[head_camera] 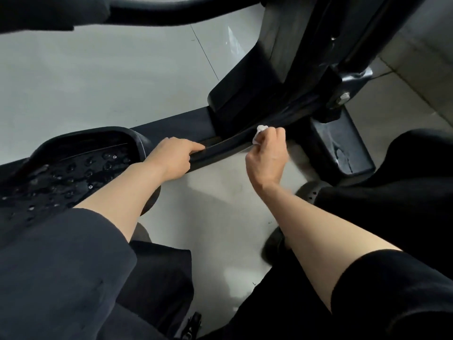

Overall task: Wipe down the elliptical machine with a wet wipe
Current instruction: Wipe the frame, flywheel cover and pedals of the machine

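- The right hand (267,158) pinches a crumpled white wet wipe (259,134) in curled fingers, pressing it on the elliptical machine's black rail (220,148).
- The left hand (175,157) rests on the same rail further left, fingers curled over its edge; the two hands are apart.
- Left of that hand sits a black studded plastic pedal (81,165), wet with droplets.
- Far right, a matte black housing (289,50) rises over smooth pale floor tiles (98,82).
- No readable writing shows.
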